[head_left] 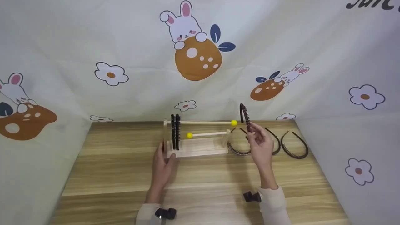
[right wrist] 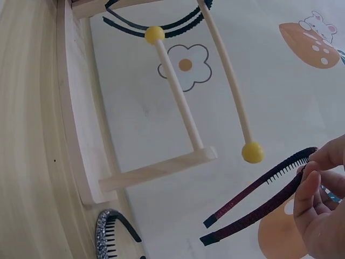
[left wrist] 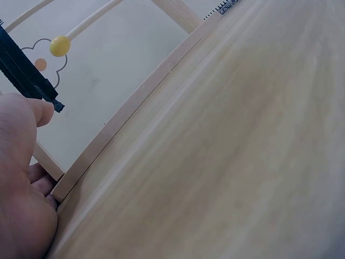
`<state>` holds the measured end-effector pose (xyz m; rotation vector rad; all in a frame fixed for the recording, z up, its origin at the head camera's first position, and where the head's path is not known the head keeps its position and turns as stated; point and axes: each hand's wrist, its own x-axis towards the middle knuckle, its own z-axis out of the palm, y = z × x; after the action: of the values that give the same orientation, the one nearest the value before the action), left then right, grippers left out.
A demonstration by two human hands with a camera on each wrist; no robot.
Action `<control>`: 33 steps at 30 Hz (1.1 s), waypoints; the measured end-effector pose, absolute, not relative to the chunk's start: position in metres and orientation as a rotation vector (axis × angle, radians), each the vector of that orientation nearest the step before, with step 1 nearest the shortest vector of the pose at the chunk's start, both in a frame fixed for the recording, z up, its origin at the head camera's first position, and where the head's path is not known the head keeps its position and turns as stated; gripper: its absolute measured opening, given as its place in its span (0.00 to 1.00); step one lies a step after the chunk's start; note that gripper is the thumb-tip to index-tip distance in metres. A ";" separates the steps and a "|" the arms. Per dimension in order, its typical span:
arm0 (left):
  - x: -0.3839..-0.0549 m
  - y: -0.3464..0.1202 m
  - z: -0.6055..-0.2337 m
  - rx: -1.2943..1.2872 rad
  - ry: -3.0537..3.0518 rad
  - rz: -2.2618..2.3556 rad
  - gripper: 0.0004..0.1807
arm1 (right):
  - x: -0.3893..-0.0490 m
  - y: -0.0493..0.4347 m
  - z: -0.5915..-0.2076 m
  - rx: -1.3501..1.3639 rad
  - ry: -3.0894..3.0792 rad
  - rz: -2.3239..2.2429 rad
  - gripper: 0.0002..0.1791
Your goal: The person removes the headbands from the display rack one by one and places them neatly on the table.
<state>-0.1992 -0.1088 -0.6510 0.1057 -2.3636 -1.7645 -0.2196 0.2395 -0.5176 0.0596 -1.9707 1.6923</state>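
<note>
A pale wooden rack (head_left: 200, 149) with two rods stands on the table, a yellow ball on each rod's free end. Two black toothed headbands (head_left: 175, 132) hang on its longer, upper rod (head_left: 204, 122) near the left post. My left hand (head_left: 162, 167) grips the rack's left end, thumb at the front of the base; some fingers are hidden behind it. Raised to the right of the rack, my right hand (head_left: 262, 146) pinches a dark red toothed headband (right wrist: 253, 217) by its curved top. In the right wrist view its two ends point toward the upper rod's yellow ball (right wrist: 252, 152).
More headbands lie on the wooden table (head_left: 200, 184) to the right: a glittery grey one (right wrist: 101, 237) close to the rack, a dark one (head_left: 277, 147) partly behind my right hand, and another (head_left: 295, 156) farther right. A printed cloth (head_left: 140, 47) hangs behind and at both sides.
</note>
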 end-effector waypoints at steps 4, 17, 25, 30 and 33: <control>-0.199 -0.109 -0.652 0.089 -2.360 -1.743 0.43 | -0.216 0.249 -0.523 0.038 -1.989 1.706 0.22; -0.201 -0.110 -0.650 0.081 -2.379 -1.727 0.43 | -0.197 0.274 -0.536 -0.034 -2.040 1.694 0.16; -0.201 -0.110 -0.650 0.081 -2.377 -1.712 0.43 | -0.187 0.282 -0.541 -0.109 -2.085 1.620 0.11; -0.200 -0.110 -0.653 0.070 -2.369 -1.708 0.43 | -0.181 0.289 -0.545 -0.045 -2.095 1.579 0.08; -0.200 -0.110 -0.655 0.066 -2.360 -1.718 0.43 | -0.178 0.294 -0.549 0.001 -2.129 1.550 0.08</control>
<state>-0.1996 -0.1103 -0.6550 0.0664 -2.3597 -1.7176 -0.1779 0.2938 -0.5492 0.0007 -2.1294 1.5499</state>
